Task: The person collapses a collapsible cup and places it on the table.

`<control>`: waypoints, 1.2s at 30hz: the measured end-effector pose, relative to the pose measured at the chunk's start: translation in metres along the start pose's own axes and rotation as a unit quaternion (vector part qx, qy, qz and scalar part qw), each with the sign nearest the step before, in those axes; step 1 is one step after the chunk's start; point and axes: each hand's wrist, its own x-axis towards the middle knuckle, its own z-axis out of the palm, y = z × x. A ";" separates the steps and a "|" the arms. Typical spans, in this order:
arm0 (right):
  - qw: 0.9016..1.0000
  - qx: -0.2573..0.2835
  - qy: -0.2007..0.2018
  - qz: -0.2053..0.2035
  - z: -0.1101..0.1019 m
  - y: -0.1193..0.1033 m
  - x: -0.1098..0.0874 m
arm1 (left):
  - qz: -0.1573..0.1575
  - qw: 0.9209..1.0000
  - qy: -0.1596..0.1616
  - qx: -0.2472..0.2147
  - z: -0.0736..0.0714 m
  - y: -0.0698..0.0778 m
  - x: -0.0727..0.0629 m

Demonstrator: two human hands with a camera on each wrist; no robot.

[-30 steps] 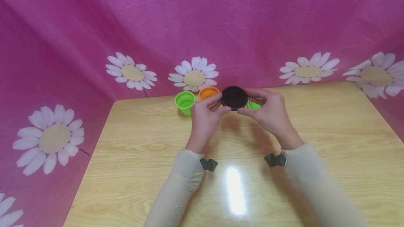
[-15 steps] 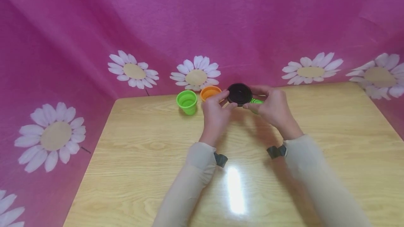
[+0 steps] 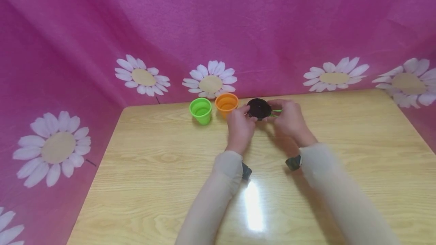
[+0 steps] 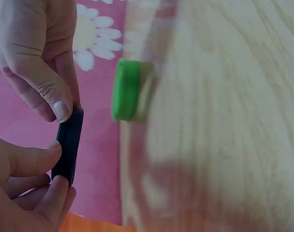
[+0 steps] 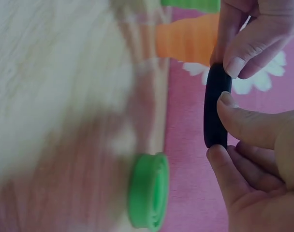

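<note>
A flat, collapsed black cup (image 3: 259,109) is held level between both hands. My left hand (image 3: 240,128) pinches its left edge with thumb and fingers. On the opposite side my right hand (image 3: 289,123) pinches the rim. The wrist views show the cup edge-on as a thin black disc (image 4: 68,147), apart from the table. A collapsed green cup (image 5: 148,193) lies on the table just beyond the right hand. In the head view that green cup is mostly hidden behind the right fingers. Left of my left hand stands an extended orange cup (image 3: 226,103).
An extended green cup (image 3: 201,111) stands left of the orange one, near the back edge of the wooden table (image 3: 153,169). Behind the table hangs a pink cloth (image 3: 259,29) with white daisies. A bright reflection lies on the tabletop.
Both hands first moved right with the black cup, then lowered it toward the table. The left hand has come away from in front of the orange cup, which shows more now.
</note>
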 end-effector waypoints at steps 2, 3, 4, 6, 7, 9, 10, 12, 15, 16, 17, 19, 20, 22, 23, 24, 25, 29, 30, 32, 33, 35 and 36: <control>1.000 -0.009 -0.004 0.006 0.004 0.005 0.002 | -0.004 1.000 -0.002 0.015 0.003 -0.004 0.002; 1.000 -0.013 -0.005 0.009 0.005 0.007 0.003 | -0.007 1.000 -0.005 0.022 0.005 -0.007 0.002; 1.000 -0.019 -0.006 0.010 0.007 0.009 0.003 | -0.013 1.000 -0.007 0.027 0.006 -0.009 0.003; 0.999 -0.036 -0.009 0.009 0.010 0.012 0.005 | -0.022 0.999 -0.013 0.035 0.009 -0.012 0.005; 0.999 -0.045 -0.012 0.008 0.012 0.014 0.006 | -0.027 0.999 -0.015 0.038 0.010 -0.013 0.005; 0.998 -0.065 -0.015 0.002 0.015 0.014 0.007 | -0.036 0.998 -0.017 0.043 0.012 -0.016 0.007; 0.997 -0.074 -0.016 -0.003 0.016 0.015 0.008 | -0.039 0.998 -0.018 0.047 0.013 -0.017 0.007; 0.995 -0.094 -0.020 -0.014 0.019 0.016 0.009 | -0.045 0.997 -0.019 0.051 0.014 -0.018 0.008; 0.993 -0.114 -0.028 -0.027 0.022 0.018 0.011 | -0.056 0.996 -0.022 0.063 0.015 -0.021 0.010; 0.992 -0.120 -0.031 -0.031 0.023 0.018 0.011 | -0.057 0.996 -0.023 0.067 0.016 -0.022 0.010; 0.991 -0.127 -0.034 -0.033 0.024 0.019 0.011 | -0.060 0.995 -0.025 0.070 0.017 -0.023 0.010; 0.988 -0.143 -0.042 -0.039 0.025 0.019 0.013 | -0.064 0.995 -0.025 0.075 0.018 -0.024 0.011; 0.986 -0.152 -0.046 -0.043 0.026 0.019 0.013 | -0.064 0.995 -0.024 0.078 0.018 -0.025 0.011; 0.983 -0.169 -0.053 -0.049 0.026 0.019 0.014 | -0.066 0.994 -0.023 0.081 0.018 -0.026 0.012; 0.981 -0.175 -0.058 -0.053 0.027 0.018 0.015 | -0.066 0.994 -0.021 0.082 0.018 -0.026 0.012; 0.980 -0.181 -0.062 -0.056 0.027 0.018 0.015 | -0.066 0.994 -0.020 0.084 0.018 -0.027 0.012; 0.979 -0.183 -0.064 -0.059 0.027 0.018 0.016 | -0.066 0.994 -0.021 0.085 0.018 -0.027 0.012; 0.975 -0.197 -0.069 -0.071 0.029 0.017 0.017 | -0.062 0.994 -0.021 0.088 0.018 -0.029 0.013; 0.975 -0.199 -0.069 -0.072 0.030 0.017 0.017 | -0.060 0.994 -0.020 0.089 0.018 -0.030 0.013; 0.974 -0.204 -0.071 -0.073 0.031 0.017 0.018 | -0.053 0.995 -0.016 0.087 0.017 -0.032 0.012; 0.974 -0.204 -0.073 -0.069 0.031 0.017 0.018 | -0.047 0.995 -0.015 0.086 0.017 -0.033 0.011; 0.975 -0.200 -0.078 -0.058 0.031 0.017 0.017 | -0.040 0.996 -0.018 0.080 0.014 -0.035 0.009; 0.975 -0.198 -0.080 -0.052 0.031 0.016 0.017 | -0.039 0.996 -0.022 0.075 0.011 -0.036 0.006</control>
